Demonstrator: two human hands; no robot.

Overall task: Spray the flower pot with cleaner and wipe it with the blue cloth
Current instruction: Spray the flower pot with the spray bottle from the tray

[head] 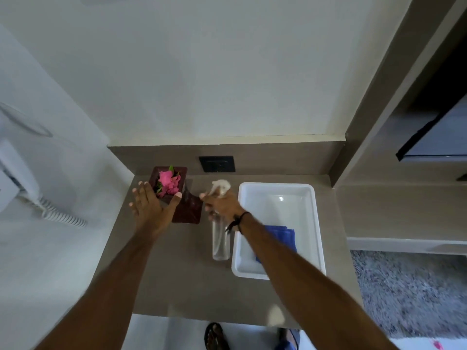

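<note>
Pot [188,208]: dark, pink flowers, on surface [177,274].
Left hand [151,205]: spread wide against pot, likely steadying it.
Right hand [223,204]: gripping spray bottle [221,238], nozzle toward pot.
Cloth [283,236]: blue, waiting in tray [316,223].

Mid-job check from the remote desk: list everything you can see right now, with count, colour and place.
flower pot: one, dark maroon, counter's back left
flowers: one bunch, pink, in the pot
spray bottle: one, clear with white head, between pot and tray
tray: one, white, counter's right side
cloth: one, blue, folded in the tray
wall socket: one, black, behind the bottle
phone: one, white, left wall
left hand: open, against the pot's side
right hand: gripping the bottle's neck
</note>
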